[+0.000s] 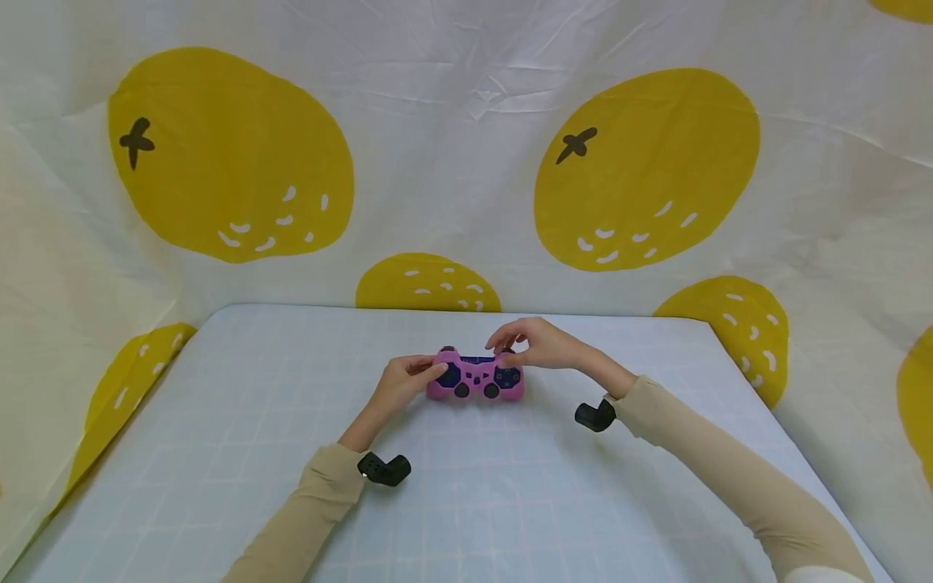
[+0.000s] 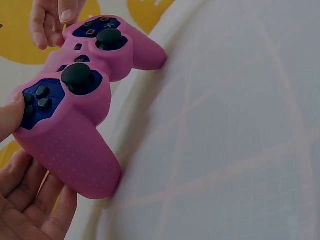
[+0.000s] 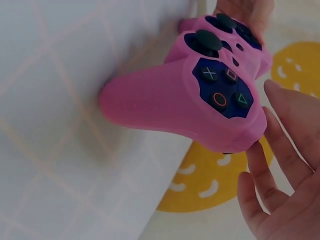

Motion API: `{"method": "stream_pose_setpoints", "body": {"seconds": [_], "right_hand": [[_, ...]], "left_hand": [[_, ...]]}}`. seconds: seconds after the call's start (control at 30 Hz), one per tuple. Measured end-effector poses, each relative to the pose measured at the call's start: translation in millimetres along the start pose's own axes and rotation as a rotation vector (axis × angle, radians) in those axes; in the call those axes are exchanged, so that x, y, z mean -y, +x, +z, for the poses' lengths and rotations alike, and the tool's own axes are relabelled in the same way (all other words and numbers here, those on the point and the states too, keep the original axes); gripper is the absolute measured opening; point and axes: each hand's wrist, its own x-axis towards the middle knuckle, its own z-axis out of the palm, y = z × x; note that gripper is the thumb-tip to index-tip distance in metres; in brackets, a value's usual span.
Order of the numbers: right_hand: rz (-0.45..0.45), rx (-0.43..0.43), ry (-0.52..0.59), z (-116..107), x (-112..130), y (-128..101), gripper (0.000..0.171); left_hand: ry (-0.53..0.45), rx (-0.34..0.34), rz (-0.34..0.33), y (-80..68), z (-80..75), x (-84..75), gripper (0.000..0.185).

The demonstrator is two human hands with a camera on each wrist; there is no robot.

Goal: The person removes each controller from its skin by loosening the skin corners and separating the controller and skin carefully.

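Note:
A game controller in a pink cover (image 1: 477,376), with dark blue button panels and two black thumbsticks, stands tilted on its grips near the table's far side. At its left end my left hand (image 1: 403,382) holds it, the thumb (image 2: 9,116) pressed beside the direction buttons and the fingers behind and under the edge. My right hand (image 1: 543,343) is at the upper right shoulder. In the right wrist view its fingers (image 3: 260,167) spread loosely by the shoulder edge, fingertips right at the cover, and the thumb stands just off the face buttons (image 3: 220,100).
A pale cloth with a faint grid covers the table (image 1: 466,502). Behind it hangs a white curtain (image 1: 445,162) printed with large yellow fruit. Each wrist carries a small black camera, one on the left (image 1: 384,469) and one on the right (image 1: 595,415).

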Motion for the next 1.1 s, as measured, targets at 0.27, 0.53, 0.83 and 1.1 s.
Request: {"method": "stream_pose_setpoints", "body": {"seconds": [0.27, 0.53, 0.83, 1.1], "right_hand": [[0.001, 0.071, -0.064, -1.3, 2.7, 10.5, 0.023], [-0.025, 0.108, -0.145, -4.4, 3.9, 14.8, 0.018], [-0.074, 0.091, -0.195, -4.0, 6.0, 16.6, 0.008], [-0.054, 0.088, -0.312, -0.3, 16.5, 21.6, 0.004]], "left_hand": [[0.001, 0.001, -0.002, 1.0, 0.7, 0.4, 0.050], [-0.001, -0.004, 0.010, -0.4, 1.3, -0.1, 0.048], [0.010, -0.003, 0.029, -1.4, 0.9, 0.2, 0.046], [0.013, -0.002, 0.041, 0.5, 1.0, 2.8, 0.047]]}}
